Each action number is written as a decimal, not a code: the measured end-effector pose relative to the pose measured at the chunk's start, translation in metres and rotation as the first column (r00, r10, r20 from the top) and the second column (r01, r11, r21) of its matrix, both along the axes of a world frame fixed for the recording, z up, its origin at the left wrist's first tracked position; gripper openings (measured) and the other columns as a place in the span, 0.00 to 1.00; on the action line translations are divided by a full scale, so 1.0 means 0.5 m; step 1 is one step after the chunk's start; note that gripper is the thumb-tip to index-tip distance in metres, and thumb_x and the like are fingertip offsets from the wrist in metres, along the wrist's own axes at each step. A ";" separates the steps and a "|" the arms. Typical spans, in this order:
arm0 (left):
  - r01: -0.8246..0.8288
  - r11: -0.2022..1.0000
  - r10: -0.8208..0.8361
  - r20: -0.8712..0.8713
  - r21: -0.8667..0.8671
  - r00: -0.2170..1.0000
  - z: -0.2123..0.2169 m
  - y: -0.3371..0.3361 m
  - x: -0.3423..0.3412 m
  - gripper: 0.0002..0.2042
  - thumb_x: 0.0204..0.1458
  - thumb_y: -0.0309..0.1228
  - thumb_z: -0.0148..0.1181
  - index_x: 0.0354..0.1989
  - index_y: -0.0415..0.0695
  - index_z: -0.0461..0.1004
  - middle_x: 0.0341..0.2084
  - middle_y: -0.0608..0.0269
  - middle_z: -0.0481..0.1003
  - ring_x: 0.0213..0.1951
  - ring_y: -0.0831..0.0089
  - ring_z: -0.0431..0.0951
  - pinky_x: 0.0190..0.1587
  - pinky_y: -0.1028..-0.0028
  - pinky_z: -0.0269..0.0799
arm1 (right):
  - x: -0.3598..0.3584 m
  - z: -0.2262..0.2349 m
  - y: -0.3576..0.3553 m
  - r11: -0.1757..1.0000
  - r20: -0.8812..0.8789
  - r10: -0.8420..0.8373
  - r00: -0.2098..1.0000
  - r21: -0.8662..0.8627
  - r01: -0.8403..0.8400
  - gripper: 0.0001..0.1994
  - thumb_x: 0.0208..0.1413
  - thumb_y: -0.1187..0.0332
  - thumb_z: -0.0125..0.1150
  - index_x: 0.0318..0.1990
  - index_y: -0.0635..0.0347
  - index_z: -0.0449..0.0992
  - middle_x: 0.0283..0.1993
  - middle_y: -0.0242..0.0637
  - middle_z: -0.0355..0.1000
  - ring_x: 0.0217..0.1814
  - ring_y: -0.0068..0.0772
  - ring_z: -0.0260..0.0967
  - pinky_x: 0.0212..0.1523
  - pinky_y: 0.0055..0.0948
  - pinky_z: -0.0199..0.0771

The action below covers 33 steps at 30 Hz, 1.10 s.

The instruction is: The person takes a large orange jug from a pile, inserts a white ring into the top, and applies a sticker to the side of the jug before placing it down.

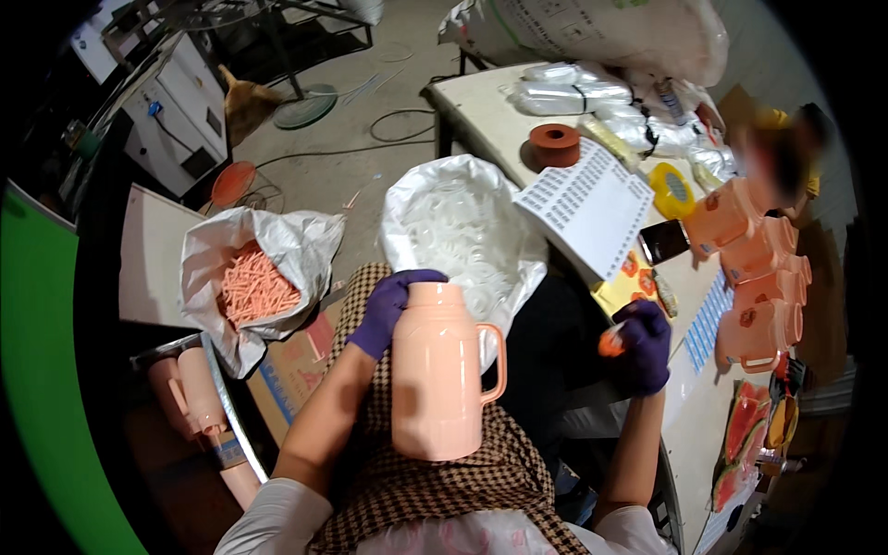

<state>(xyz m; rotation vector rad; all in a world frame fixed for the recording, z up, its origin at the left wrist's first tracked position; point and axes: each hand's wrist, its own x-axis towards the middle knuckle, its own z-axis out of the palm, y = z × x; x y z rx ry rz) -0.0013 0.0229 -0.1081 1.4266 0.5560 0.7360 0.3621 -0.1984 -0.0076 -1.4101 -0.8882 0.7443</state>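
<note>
A glossy pink plastic jug (437,370) with a side handle stands upright over my lap. My left hand (387,310), in a purple glove, is closed on its upper left side near the rim. Away to the right, at the table's near edge, my gloved right hand (643,347) pinches a small orange sticker (611,341), slightly blurred. Just beyond that hand lies a yellow sheet (618,289) bearing similar orange stickers. A brown-and-black checked cloth (356,444) covers my lap under the jug.
A white sack of clear plastic parts (462,222) sits ahead, and a sack of pink sticks (259,282) to the left. Several pink jugs (754,324) line the table's right side. Printed paper (592,203), tape rolls (555,145) and a phone (664,241) lie on the table (476,92).
</note>
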 end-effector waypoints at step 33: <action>0.012 0.974 0.008 0.089 -0.225 0.996 0.041 -0.005 -0.014 0.21 0.48 0.26 0.50 0.51 0.33 0.76 0.45 0.57 0.79 0.48 0.70 0.77 0.57 0.72 0.70 | -0.388 -0.090 0.014 0.965 0.183 0.086 0.979 -0.261 -0.036 0.21 0.57 0.61 0.68 0.52 0.65 0.75 0.34 0.33 0.72 0.36 0.28 0.69 0.41 0.32 0.71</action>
